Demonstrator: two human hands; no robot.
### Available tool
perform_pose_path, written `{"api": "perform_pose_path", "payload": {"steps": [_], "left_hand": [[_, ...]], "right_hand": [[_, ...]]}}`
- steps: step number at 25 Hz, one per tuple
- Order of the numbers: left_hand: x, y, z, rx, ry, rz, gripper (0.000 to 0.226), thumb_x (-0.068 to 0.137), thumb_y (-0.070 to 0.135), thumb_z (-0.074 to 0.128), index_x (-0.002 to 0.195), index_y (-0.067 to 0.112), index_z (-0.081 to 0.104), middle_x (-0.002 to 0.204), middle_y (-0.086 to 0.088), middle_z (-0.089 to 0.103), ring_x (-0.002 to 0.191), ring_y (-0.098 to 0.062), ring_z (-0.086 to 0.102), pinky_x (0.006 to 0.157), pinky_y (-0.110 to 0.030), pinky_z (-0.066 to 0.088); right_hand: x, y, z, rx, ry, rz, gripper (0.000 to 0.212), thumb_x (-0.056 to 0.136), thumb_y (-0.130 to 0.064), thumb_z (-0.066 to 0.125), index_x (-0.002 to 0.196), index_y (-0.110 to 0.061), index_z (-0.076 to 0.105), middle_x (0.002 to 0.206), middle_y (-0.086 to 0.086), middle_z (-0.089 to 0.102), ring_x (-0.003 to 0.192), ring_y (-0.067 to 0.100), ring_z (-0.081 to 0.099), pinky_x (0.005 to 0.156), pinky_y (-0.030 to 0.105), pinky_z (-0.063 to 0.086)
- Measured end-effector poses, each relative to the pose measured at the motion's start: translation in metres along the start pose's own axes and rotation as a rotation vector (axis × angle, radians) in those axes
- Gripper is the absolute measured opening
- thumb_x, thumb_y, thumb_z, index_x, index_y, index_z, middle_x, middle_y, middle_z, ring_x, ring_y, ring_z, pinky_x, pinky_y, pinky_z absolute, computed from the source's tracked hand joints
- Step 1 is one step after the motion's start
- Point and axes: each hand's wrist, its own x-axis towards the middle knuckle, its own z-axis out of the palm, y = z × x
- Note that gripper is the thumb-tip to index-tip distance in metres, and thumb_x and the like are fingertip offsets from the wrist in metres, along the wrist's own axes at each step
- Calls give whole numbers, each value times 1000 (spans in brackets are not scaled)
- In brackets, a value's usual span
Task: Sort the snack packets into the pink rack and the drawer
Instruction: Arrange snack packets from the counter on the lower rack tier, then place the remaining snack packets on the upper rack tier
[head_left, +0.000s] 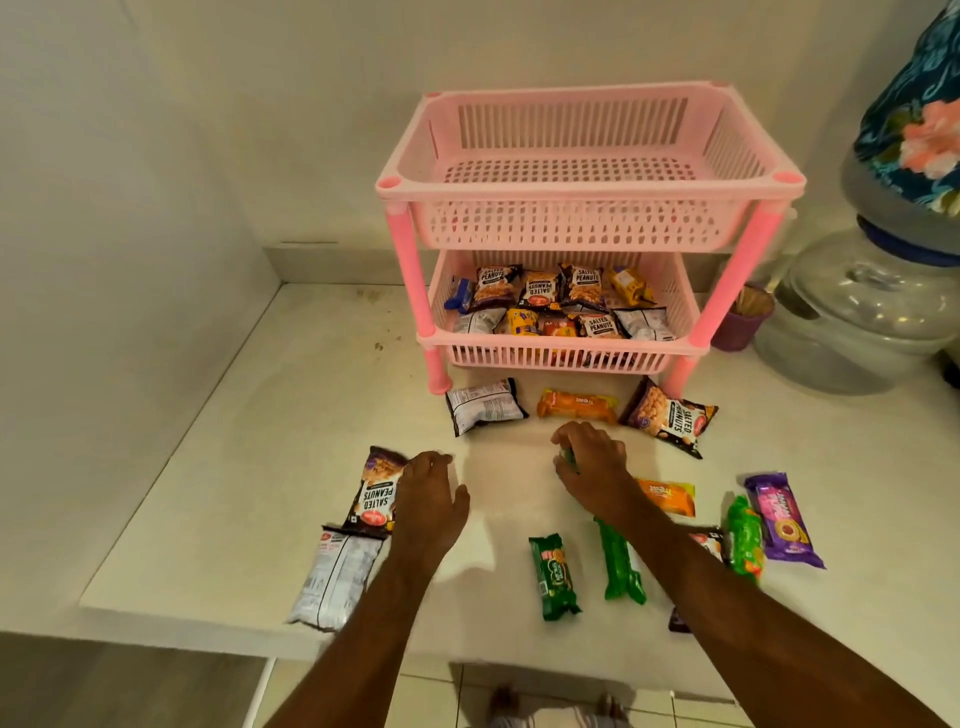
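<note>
A pink two-tier rack (589, 179) stands at the back of the white counter (249, 467). Its top basket holds nothing; the lower basket (561, 358) holds several snack packets. My left hand (428, 491) rests with fingers on a salted peanuts packet (375, 493). My right hand (592, 465) curls its fingers round a small green packet (570, 460), mostly hidden. Loose packets lie about: a white-backed one (485, 405), an orange biscuit pack (576, 405), another peanuts packet (670, 415), green biscuit packs (553, 576), a purple pack (784, 519). No drawer is in view.
A clear water dispenser jar (857, 317) with a floral cover stands at the right, a small purple cup (740, 322) beside the rack's leg. Another white-backed packet (335, 582) lies near the counter's front edge. Walls close the left and back.
</note>
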Motion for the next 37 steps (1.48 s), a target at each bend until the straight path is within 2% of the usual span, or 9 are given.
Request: {"api": "perform_pose_path", "payload": {"steps": [7, 13, 17, 19, 21, 26, 31, 34, 37], "left_hand": [[-9, -37, -24, 28, 198, -241, 39, 85, 14, 65, 121, 1, 59, 120, -19, 58, 106, -39, 57, 89, -47, 48], [9, -66, -40, -63, -20, -493, 48, 88, 24, 65, 133, 11, 52, 128, -14, 62, 118, -37, 58, 100, -44, 47], [21, -68, -40, -138, -114, -554, 59, 84, 25, 69, 137, 16, 44, 127, -9, 64, 117, -34, 61, 108, -42, 39], [28, -68, -38, -143, -122, -548, 61, 83, 23, 70, 137, 16, 43, 126, -9, 65, 116, -33, 62, 109, -42, 36], [33, -68, -37, -201, -97, -544, 57, 82, 20, 71, 133, 19, 45, 122, -8, 68, 111, -33, 65, 108, -43, 38], [41, -52, -47, -448, -12, -473, 52, 86, 19, 71, 133, 24, 49, 121, -5, 69, 103, -28, 69, 95, -48, 54], [56, -4, -89, -672, 109, -289, 54, 86, 21, 76, 131, 33, 49, 111, 8, 67, 82, 1, 68, 60, -23, 59], [67, 30, -124, -748, 155, -162, 59, 84, 27, 79, 130, 42, 46, 107, 19, 63, 81, 2, 70, 61, -30, 63], [81, 61, -160, -839, 201, -62, 58, 84, 28, 79, 129, 44, 46, 110, 13, 65, 86, -3, 72, 62, -36, 64]], "right_hand": [[8, -29, 16, -143, -27, 17, 37, 91, -32, 62, 126, -26, 52, 129, -1, 52, 120, 21, 50, 102, 40, 35], [3, -9, 1, -257, -110, 100, 66, 82, -40, 72, 139, -23, 44, 145, 6, 39, 132, 27, 39, 107, 43, 38], [4, 1, -8, -226, -227, 142, 87, 78, -36, 82, 150, -22, 35, 160, 9, 24, 145, 30, 26, 115, 43, 33], [6, 2, -10, -184, -295, 168, 94, 75, -34, 86, 152, -21, 33, 162, 9, 21, 147, 32, 24, 117, 43, 32], [6, 5, -14, -128, -313, 167, 93, 72, -25, 88, 149, -20, 36, 155, 10, 29, 140, 31, 32, 112, 43, 39], [3, 6, -24, 81, -222, 70, 88, 68, -15, 89, 141, -25, 40, 138, 4, 42, 128, 25, 43, 104, 41, 47], [1, -23, -48, 363, -61, -58, 95, 65, -20, 92, 137, -36, 32, 133, -7, 47, 128, 13, 48, 104, 28, 45], [8, -51, -79, 459, -11, -149, 97, 68, -25, 91, 142, -36, 30, 139, -9, 45, 131, 6, 47, 113, 35, 42], [16, -79, -123, 520, 25, -299, 99, 75, -26, 87, 151, -39, 26, 146, -10, 37, 138, 6, 40, 110, 29, 43]]}}
